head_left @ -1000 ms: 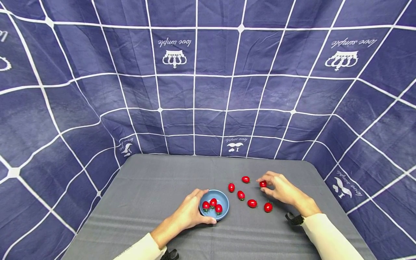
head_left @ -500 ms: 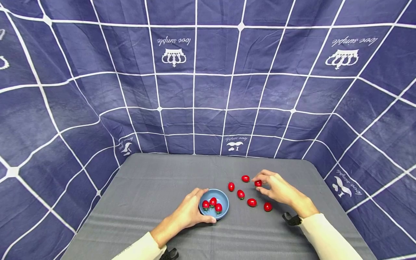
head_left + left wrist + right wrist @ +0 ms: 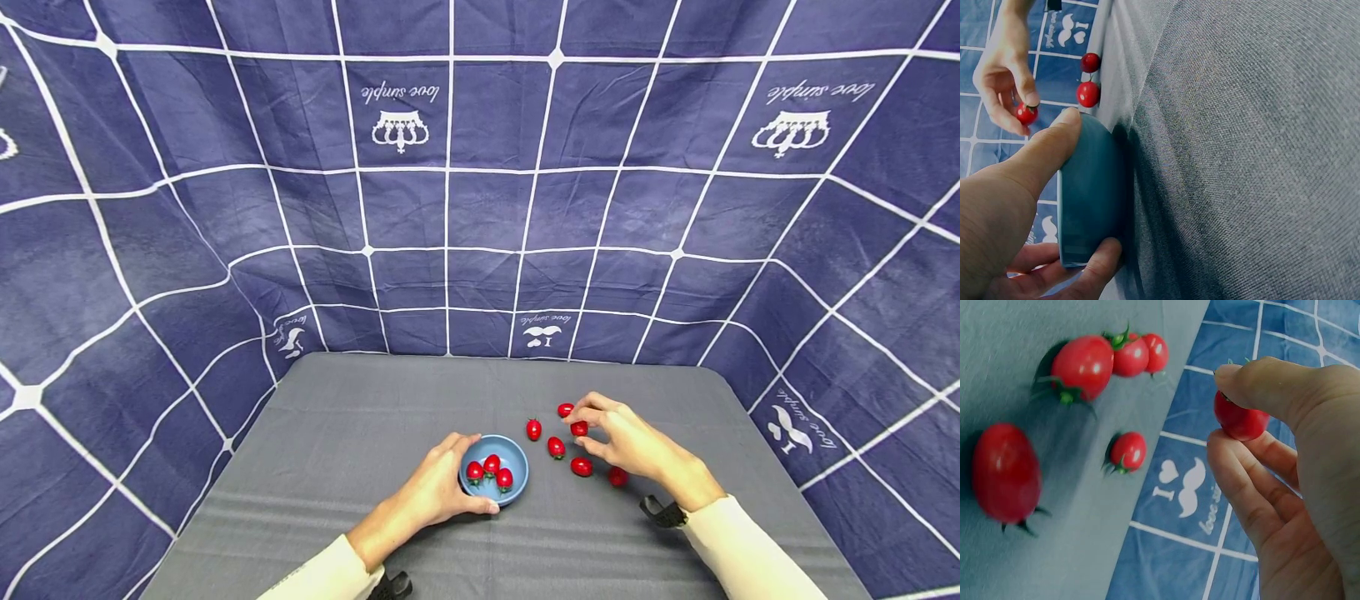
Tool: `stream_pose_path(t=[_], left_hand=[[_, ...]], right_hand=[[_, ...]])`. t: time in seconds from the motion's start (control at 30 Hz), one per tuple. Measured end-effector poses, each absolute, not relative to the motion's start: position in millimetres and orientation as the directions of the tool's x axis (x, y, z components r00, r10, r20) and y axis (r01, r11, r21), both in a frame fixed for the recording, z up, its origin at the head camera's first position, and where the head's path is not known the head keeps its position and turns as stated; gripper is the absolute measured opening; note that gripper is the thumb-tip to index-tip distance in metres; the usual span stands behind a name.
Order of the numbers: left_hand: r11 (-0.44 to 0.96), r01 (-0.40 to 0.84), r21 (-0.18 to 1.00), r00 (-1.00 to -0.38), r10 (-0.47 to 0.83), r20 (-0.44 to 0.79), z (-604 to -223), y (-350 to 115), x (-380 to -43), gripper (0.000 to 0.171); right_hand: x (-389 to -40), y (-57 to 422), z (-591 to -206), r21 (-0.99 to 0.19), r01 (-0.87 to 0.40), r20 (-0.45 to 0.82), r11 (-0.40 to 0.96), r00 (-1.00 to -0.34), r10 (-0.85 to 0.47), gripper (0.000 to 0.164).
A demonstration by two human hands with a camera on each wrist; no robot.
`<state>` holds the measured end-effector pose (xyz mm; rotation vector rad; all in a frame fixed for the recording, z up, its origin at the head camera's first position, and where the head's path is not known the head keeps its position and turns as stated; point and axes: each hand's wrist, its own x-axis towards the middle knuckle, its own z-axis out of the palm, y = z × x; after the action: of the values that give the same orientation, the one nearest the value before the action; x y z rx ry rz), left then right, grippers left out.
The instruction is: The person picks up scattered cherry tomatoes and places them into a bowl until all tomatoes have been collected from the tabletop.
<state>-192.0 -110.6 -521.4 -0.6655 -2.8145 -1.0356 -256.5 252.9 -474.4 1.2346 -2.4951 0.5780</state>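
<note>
My left hand (image 3: 435,492) grips the left side of a small blue bowl (image 3: 513,457), thumb at the near rim and fingers around the far side. Three cherry tomatoes (image 3: 491,465) lie in that bowl. Between thumb and fingertips, my right hand (image 3: 626,437) pinches another cherry tomato (image 3: 1241,419), held above the table to the right of the bowl. In the left wrist view the bowl's outer wall (image 3: 1094,194) hides its contents.
Several loose cherry tomatoes, such as one nearest the bowl (image 3: 534,430) and one below my right wrist (image 3: 618,477), lie on the grey cloth-covered table (image 3: 360,408). A blue checked curtain (image 3: 487,208) stands behind and at both sides.
My right hand has moved left toward the bowl, carrying the pinched cherry tomato. The left hand and bowl have stayed in place.
</note>
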Motion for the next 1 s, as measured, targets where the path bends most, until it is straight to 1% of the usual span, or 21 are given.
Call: stream_pose_path(t=[0.3, 0.63, 0.83, 1.0], left_hand=[[0.684, 0.426, 0.592, -0.902, 0.371, 0.220, -521.2, -110.5, -192.9, 0.112], [0.692, 0.425, 0.584, -0.903, 0.372, 0.216, -521.8, -109.8, -192.9, 0.112], [0.694, 0.429, 0.578, -0.901, 0.376, 0.217, -522.2, -109.2, -193.7, 0.112], [0.697, 0.425, 0.577, -0.902, 0.376, 0.210, -522.9, -109.2, -194.6, 0.112]], right_hand=[[-255.8, 235.2, -475.6, -0.229, -0.846, 0.440, 0.481, -0.531, -0.724, 0.037], [-254.8, 212.7, -476.7, -0.255, -0.857, 0.422, 0.448, -0.515, -0.746, 0.035], [-252.5, 200.4, -474.9, -0.270, -0.850, 0.368, 0.452, -0.525, -0.768, 0.035], [-249.9, 189.4, -475.9, -0.262, -0.863, 0.364, 0.433, -0.503, -0.784, 0.036]])
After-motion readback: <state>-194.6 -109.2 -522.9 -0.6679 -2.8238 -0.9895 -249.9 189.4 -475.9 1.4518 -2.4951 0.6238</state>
